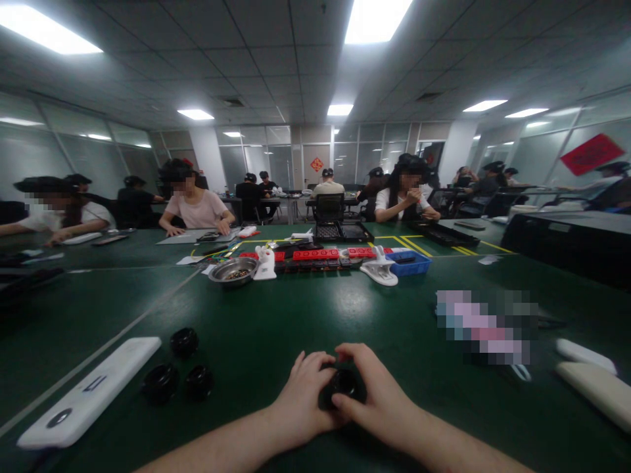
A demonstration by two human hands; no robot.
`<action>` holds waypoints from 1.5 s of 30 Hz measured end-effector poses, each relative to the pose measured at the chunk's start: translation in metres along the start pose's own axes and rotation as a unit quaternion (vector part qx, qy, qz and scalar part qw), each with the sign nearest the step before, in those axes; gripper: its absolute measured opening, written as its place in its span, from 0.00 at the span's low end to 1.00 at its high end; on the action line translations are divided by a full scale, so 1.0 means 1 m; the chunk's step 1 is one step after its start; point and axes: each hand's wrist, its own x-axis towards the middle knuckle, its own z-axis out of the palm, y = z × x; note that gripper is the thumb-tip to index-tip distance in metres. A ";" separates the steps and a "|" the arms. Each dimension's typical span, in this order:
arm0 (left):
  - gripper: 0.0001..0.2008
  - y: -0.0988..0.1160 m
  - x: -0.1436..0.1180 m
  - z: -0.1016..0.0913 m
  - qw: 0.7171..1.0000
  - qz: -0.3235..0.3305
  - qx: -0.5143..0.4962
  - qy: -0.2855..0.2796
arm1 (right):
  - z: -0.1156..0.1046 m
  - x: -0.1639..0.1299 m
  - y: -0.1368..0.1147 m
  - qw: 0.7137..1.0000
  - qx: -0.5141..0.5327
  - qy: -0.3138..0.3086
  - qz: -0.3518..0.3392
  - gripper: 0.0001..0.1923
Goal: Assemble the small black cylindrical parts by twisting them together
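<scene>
In the middle near edge of the head view, a small black round piece with a hollow top (347,382) sits between my two hands on the green table. My right hand (377,387) curls around it, with thumb and fingers closed on its right side and rim. My left hand (306,393) presses against the piece's left side, fingers bent round it; its thumb is partly hidden. To the left stand three similar glossy black round pieces (160,383), apart from both hands.
A long white device (91,393) lies at the left. Further back are a metal bowl of small parts (234,270), white clamps (379,268), red strips (315,254) and a blue basket (409,263). White objects (586,355) rest at right. A person (196,209) sits opposite.
</scene>
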 end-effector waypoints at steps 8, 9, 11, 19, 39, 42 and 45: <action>0.26 0.002 -0.001 -0.001 1.000 -0.003 0.002 0.005 | 0.000 0.000 -0.002 0.998 0.029 -0.034 -0.037 0.29; 0.26 0.002 -0.001 -0.001 1.000 -0.003 0.001 0.004 | 0.000 0.000 -0.002 0.999 0.027 -0.031 -0.035 0.29; 0.26 0.002 -0.001 -0.001 1.000 -0.001 -0.003 0.002 | 0.000 0.000 -0.002 1.000 0.017 -0.017 -0.017 0.28; 0.26 0.002 -0.001 -0.001 1.000 -0.006 -0.015 0.011 | 0.000 0.002 -0.003 0.999 0.024 -0.027 0.001 0.24; 0.28 0.001 0.000 0.002 0.999 -0.015 -0.008 0.029 | 0.008 0.001 0.003 1.000 -0.002 0.010 0.006 0.23; 0.22 0.003 0.000 0.002 0.999 -0.017 -0.006 0.033 | 0.005 -0.001 0.001 0.999 0.004 0.001 -0.041 0.27; 0.20 0.003 0.000 0.001 0.999 -0.016 -0.002 0.030 | 0.002 -0.002 0.000 0.998 -0.009 0.015 -0.061 0.30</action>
